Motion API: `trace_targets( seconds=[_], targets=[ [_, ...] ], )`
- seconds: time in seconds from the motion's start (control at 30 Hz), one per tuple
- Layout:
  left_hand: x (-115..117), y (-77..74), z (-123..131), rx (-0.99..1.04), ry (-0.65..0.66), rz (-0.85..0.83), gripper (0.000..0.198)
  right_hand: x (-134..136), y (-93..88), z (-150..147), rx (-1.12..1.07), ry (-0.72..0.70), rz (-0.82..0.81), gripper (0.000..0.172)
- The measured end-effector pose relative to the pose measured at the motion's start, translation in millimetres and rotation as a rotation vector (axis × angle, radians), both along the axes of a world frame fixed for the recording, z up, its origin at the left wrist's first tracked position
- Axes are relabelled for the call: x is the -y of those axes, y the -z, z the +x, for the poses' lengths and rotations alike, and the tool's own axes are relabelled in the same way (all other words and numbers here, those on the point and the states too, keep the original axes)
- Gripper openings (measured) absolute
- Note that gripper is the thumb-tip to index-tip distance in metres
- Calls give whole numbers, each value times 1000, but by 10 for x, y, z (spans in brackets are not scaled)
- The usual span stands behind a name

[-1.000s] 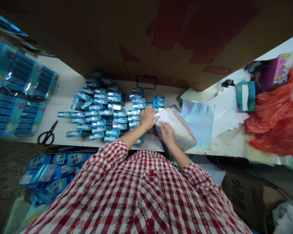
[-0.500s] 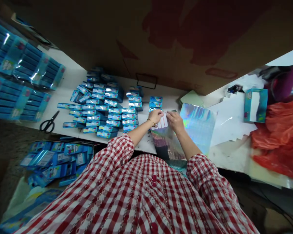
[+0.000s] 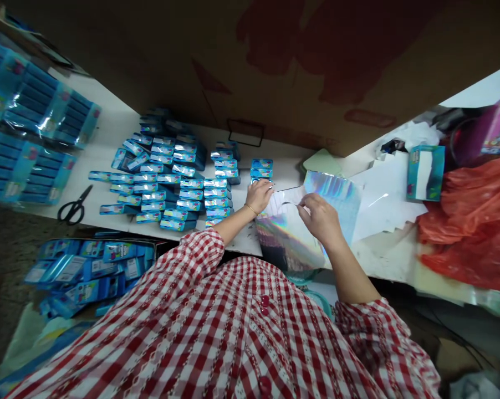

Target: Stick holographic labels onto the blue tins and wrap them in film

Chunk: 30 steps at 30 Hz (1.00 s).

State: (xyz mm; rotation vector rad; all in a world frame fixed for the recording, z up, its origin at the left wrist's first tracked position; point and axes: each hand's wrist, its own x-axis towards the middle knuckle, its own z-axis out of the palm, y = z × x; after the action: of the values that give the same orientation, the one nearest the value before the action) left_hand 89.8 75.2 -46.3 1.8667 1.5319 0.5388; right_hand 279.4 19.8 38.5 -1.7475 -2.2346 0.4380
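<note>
peeling strip (image 3: 292,203), perhaps a sticker, is pinched by right hand (image 3: 320,219); foil sheet (image 3: 285,238) is gripped by left hand (image 3: 258,195). tearing risked if jerked.

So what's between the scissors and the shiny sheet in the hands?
Between the scissors and the shiny sheet lie rows of small blue boxes on the white table, seen in the head view.
</note>
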Motion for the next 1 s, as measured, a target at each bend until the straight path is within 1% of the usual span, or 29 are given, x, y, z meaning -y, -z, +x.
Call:
trace_targets(
  seconds=[0.07,0.13,0.2,0.27,0.33,0.4,0.47,0.57,0.7,0.83,0.9,1.0],
  targets=[
    [115,-91,-119,249,-46,-61,31,-23,19,-94,-160,72,-111,19],
    [249,-173,-261,474,-61,-171,34,-51,85,-230,-355,187,-266,20],
    [376,-223,-410,607,-94,-259,38,-49,157,-406,-566,294,-457,22],
    [480,-228,-561,663,-173,-294,40,-8,223,-616,-747,352,-634,24],
    [554,-196,-717,670,-279,-307,31,60,294,-846,-878,373,-744,27],
    [605,-137,-872,643,-368,-349,24,135,388,-1073,-973,401,-800,29],
    [636,-66,-999,595,-445,-408,21,196,508,-1262,-1011,440,-817,29],
    [641,36,-1082,496,-523,-470,17,230,704,-1404,-911,495,-758,26],
    [586,128,-993,337,-479,-438,17,173,889,-1335,-608,490,-593,24],
    [538,171,-860,224,-433,-439,18,98,954,-1212,-326,453,-472,21],
    [532,183,-824,188,-425,-442,19,78,960,-1184,-255,429,-442,21],
    [544,191,-815,159,-428,-432,19,61,944,-1177,-227,418,-428,21]
  ],
)
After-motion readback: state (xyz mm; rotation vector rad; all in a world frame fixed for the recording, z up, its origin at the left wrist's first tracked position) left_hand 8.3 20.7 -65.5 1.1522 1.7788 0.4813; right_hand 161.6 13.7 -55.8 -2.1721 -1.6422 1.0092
